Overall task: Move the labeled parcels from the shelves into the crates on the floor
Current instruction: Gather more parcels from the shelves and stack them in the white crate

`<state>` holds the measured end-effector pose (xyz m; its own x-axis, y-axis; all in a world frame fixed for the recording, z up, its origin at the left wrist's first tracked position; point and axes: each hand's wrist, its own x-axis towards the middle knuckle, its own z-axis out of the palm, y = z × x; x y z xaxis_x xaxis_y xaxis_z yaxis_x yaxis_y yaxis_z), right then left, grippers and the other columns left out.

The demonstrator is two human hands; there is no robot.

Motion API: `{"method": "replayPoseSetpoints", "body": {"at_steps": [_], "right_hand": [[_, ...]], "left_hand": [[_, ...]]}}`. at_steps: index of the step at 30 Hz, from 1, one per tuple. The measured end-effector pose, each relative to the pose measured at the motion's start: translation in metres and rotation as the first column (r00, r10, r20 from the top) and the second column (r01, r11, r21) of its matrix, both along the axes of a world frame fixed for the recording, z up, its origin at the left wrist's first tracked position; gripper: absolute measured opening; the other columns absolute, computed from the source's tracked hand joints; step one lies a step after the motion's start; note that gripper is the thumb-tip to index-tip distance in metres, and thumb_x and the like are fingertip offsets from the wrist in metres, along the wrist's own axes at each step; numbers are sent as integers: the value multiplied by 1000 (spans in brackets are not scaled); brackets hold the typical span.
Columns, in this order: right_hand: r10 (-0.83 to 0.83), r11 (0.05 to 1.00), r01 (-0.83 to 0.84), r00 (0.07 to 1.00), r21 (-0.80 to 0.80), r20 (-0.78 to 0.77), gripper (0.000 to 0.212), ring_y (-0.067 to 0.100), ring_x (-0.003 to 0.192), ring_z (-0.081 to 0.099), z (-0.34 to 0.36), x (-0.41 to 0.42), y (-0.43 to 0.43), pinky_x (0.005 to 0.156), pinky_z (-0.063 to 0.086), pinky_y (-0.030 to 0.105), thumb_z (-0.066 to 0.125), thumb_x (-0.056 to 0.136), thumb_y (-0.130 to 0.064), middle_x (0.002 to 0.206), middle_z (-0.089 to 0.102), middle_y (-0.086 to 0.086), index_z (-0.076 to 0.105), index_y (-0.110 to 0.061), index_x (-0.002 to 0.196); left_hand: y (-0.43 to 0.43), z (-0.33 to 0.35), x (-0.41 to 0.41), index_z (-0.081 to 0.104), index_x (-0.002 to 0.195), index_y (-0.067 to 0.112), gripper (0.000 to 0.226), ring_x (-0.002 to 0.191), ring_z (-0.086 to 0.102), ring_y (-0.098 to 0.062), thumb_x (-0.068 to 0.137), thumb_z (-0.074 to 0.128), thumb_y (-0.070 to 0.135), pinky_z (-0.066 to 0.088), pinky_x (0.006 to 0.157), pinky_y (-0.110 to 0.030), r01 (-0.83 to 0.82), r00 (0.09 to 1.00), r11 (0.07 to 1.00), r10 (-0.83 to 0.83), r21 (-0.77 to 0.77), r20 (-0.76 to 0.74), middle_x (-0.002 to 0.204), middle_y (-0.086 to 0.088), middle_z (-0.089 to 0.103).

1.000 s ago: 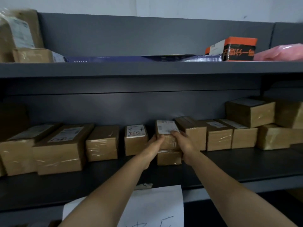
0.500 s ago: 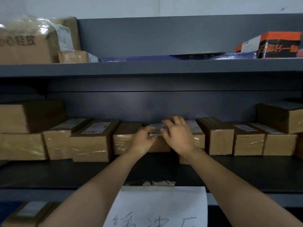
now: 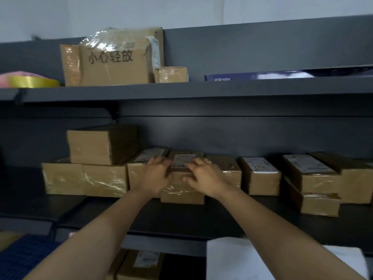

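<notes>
Step in hand: I judge I am taking hold of one labeled parcel (image 3: pixel 182 178) on the middle shelf (image 3: pixel 201 217) to draw it out toward the front edge.
Where the parcel is: mid-shelf in the row of boxes, touching its neighbours on both sides, its near face sticking out a little closer to the front edge than theirs.
Left hand (image 3: pixel 155 174): fingers spread and pressed on the parcel's left upper edge, lapping onto the neighbour box (image 3: pixel 139 174); grasping, not yet closed under it.
Right hand (image 3: pixel 203 176): fingers laid over the top right, thumb on the front face, pinching the parcel.
Arms: both stretched forward, wrists level with the box top.
Doing it well: I should pull straight back, keeping the neighbours from dragging along, then get a palm underneath.
Crates: a blue edge (image 3: pixel 24 251) shows at lower left; whether it is a crate I cannot tell.
</notes>
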<state>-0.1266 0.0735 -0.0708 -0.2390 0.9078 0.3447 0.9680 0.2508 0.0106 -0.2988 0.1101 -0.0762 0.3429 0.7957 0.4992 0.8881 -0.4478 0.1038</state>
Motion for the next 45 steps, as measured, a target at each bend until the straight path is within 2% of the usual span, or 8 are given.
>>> {"method": "replayPoseSetpoints", "body": {"at_steps": [6, 14, 17, 22, 27, 30, 40, 45], "right_hand": [[-94, 993, 85, 990, -81, -107, 56, 25, 136, 36, -6, -39, 18, 107, 36, 46, 38, 95, -59, 149, 41, -2, 41, -31, 143], [-187, 964, 258, 832, 64, -523, 28, 25, 118, 53, -18, -37, -1, 96, 47, 42, 52, 95, -33, 122, 62, 4, 65, -24, 117], [-341, 903, 420, 580, -87, -740, 49, 27, 118, 52, -22, -38, -11, 98, 47, 43, 59, 91, -41, 135, 48, 11, 52, -15, 132], [-356, 921, 139, -74, -363, -931, 54, 27, 110, 51, -29, -46, -24, 105, 39, 46, 62, 87, -46, 115, 54, 6, 46, -17, 129], [-361, 925, 88, -103, -370, -927, 56, 30, 114, 49, -34, -42, -35, 103, 40, 53, 68, 78, -47, 124, 51, 7, 42, -31, 124], [-361, 930, 21, -131, -366, -923, 54, 30, 104, 53, -37, -37, -38, 90, 48, 49, 69, 78, -43, 117, 53, 9, 42, -31, 123], [-384, 923, -145, -259, -358, -886, 25, 24, 89, 59, -34, -43, -47, 71, 46, 35, 68, 83, -42, 97, 64, 9, 57, -22, 92], [-320, 946, -163, -338, -279, -885, 46, 23, 107, 54, -32, -46, -65, 104, 40, 48, 69, 79, -46, 108, 60, 5, 52, -24, 115]], "left_hand": [[18, -10, -44, 39, 141, 31, 76, 138, 30, -22, 77, 10, 59, 16, 111, -42, 81, 990, 992, -70, 93, -120, 148, 0, 37], [22, -4, -42, 40, 136, 34, 53, 134, 28, -20, 93, 23, 59, 15, 109, -55, -13, 999, 998, 11, -56, -36, 142, 7, 41], [9, -9, -47, 43, 134, 33, 54, 130, 29, -21, 91, 26, 61, 16, 106, -62, -3, 1000, 1000, 3, 14, -23, 137, 8, 43], [-11, -16, -60, 48, 130, 30, 44, 123, 29, -19, 94, 34, 52, 32, 98, -52, 51, 997, 998, -54, 40, 57, 131, 11, 44], [-10, -21, -69, 61, 100, 15, 11, 109, 45, -28, 91, 54, 17, 42, 90, -49, 6, 874, 995, -51, 95, 483, 118, -5, 50], [-10, -17, -71, 53, 117, 10, 39, 123, 39, -34, 81, 68, 10, 38, 102, -45, -104, 719, 995, 77, -3, 691, 135, -15, 33], [-23, -18, -78, 38, 138, 12, 55, 119, 52, -27, 88, 62, 15, 43, 94, -37, 124, 418, 968, 151, -221, 896, 129, -7, 55], [-49, -6, -81, 40, 136, 16, 39, 113, 53, -20, 98, 41, 7, 46, 95, -36, 226, 205, 969, 52, -99, 977, 127, -4, 53]]}}
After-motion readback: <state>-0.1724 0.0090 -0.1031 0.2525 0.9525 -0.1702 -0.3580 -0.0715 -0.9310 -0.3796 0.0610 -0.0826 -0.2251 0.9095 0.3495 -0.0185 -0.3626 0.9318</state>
